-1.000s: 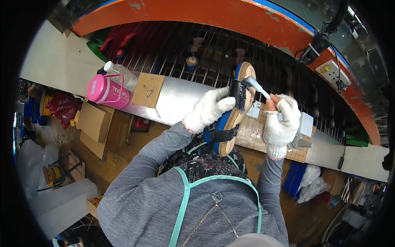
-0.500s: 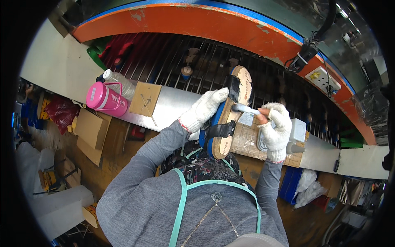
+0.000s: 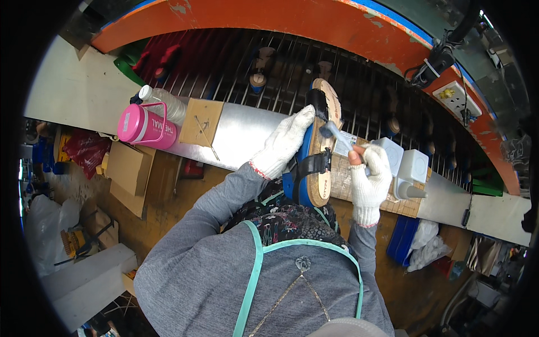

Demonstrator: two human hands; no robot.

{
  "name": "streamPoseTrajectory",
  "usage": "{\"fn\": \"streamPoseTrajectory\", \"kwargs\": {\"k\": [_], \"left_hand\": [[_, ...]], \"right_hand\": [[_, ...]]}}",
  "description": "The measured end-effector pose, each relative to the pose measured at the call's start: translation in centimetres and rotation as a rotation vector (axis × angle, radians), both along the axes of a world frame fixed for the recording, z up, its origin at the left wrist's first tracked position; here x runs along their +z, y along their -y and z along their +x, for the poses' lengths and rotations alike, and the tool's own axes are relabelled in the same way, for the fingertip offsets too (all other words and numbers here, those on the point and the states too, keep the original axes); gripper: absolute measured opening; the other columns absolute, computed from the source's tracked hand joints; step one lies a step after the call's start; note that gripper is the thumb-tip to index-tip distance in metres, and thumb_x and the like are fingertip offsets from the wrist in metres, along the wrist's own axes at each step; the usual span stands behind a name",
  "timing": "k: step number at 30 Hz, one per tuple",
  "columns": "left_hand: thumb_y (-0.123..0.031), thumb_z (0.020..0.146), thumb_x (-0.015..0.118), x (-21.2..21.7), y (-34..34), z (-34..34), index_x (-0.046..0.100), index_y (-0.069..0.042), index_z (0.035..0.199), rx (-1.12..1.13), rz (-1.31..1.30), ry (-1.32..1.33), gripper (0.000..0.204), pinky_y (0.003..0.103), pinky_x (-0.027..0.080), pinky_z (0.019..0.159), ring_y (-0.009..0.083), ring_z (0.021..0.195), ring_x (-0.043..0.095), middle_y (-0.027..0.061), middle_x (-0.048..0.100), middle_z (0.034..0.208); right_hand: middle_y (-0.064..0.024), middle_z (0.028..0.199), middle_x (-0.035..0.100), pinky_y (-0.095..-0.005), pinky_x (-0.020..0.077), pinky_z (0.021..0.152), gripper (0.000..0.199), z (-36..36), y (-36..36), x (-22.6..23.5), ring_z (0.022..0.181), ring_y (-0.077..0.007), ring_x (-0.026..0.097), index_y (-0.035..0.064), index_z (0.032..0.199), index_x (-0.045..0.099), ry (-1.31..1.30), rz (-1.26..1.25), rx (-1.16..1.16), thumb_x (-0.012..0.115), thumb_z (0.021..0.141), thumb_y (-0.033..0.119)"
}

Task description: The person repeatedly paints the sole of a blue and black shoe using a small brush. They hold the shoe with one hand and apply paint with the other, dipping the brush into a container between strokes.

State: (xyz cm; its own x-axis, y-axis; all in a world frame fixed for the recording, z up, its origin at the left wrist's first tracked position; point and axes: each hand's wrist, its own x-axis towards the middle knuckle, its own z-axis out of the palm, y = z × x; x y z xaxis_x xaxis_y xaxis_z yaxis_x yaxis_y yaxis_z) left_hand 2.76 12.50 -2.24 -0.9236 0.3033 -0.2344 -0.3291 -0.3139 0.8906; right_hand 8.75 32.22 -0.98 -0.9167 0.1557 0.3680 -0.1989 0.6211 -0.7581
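At the left, a pink jug (image 3: 145, 124) stands on the bench near a piece of cardboard (image 3: 201, 121). Next comes the left hand (image 3: 281, 143), gloved, its fingers closed around the left side of the sandal (image 3: 318, 140) near the far strap (image 3: 319, 105); the fingertips underneath are hidden. The sandal is held up between the two hands, slanting away from the body, its far end toward the metal rods.

It looks light enough for one hand, with a firm tan footbed over a blue layer that should bend little. The straps look smooth and more pliant, so the sole's long edge probably gives a steadier hold than either strap; the knit glove should help against slipping. The footbed's surface could mark if rubbed hard.

To its right, the brush (image 3: 340, 135) has its dark head over the sandal's right edge; whether it touches is unclear. It seems very light, best taken by the slim handle's end, where the right hand (image 3: 370, 177) pinches it with bare fingertips. Farthest right, a white container (image 3: 415, 167) stands just beside that hand.
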Motion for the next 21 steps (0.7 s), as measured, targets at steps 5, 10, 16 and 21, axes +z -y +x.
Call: {"fn": "streamPoseTrajectory", "kwargs": {"k": [5,10,16,21], "left_hand": [[-0.053,0.104,0.044,-0.6,0.6,-0.1,0.052,-0.002,0.136,-0.012,-0.044,-0.049,0.06,0.031,0.053,0.093,0.0143,0.107,0.063,0.0085,0.064,0.12],[-0.051,0.101,0.054,-1.1,1.2,-0.8,0.056,0.003,0.133,0.019,-0.019,-0.114,0.062,0.029,0.047,0.098,0.0151,0.109,0.059,0.0106,0.065,0.118],[-0.048,0.102,0.053,-0.7,1.9,-1.1,0.058,0.0,0.13,0.056,-0.02,-0.175,0.056,0.029,0.047,0.096,0.0131,0.105,0.059,0.0083,0.065,0.116],[-0.05,0.102,0.051,0.0,2.4,-1.5,0.058,-0.001,0.132,0.056,-0.056,-0.212,0.057,0.03,0.049,0.094,0.0138,0.104,0.061,0.008,0.066,0.117]], "right_hand": [[-0.0055,0.096,0.068,-0.0341,0.0402,0.078,0.016,-1.2,0.4,0.6,0.083,-0.0213,0.057,0.0095,0.095,0.077,-0.223,0.272,-0.087,0.081,0.08,0.015],[-0.0051,0.094,0.068,-0.0333,0.0406,0.076,0.018,-1.6,0.5,0.7,0.082,-0.0216,0.057,0.0087,0.093,0.077,-0.255,0.251,-0.027,0.082,0.077,0.014],[-0.0054,0.09,0.067,-0.0333,0.0415,0.076,0.017,-0.8,0.2,0.1,0.082,-0.022,0.057,0.007,0.091,0.076,-0.104,0.128,0.13,0.082,0.076,0.014],[-0.0056,0.087,0.066,-0.0339,0.0414,0.076,0.016,-0.1,0.0,-0.2,0.083,-0.023,0.056,0.0066,0.089,0.075,-0.074,0.118,0.187,0.08,0.078,0.017]]}}
